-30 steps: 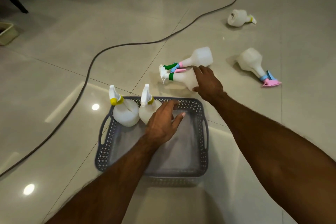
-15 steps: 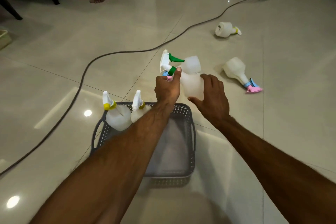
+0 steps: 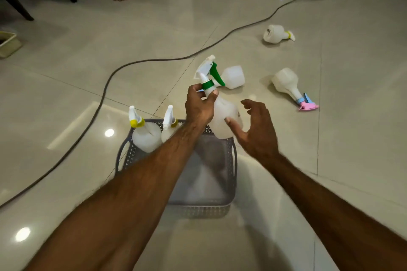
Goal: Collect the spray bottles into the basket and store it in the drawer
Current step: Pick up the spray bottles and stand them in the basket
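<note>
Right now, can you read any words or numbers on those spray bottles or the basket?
No text can be read anywhere.
Green-trigger spray bottle, held by the left hand: a small dark mark low on its side, too small and blurred to read.
Far yellow-collared bottle lying on the floor: a dark smudge on its base, unreadable.
Basket and the two yellow-collared bottles standing in it: no writing visible.
</note>
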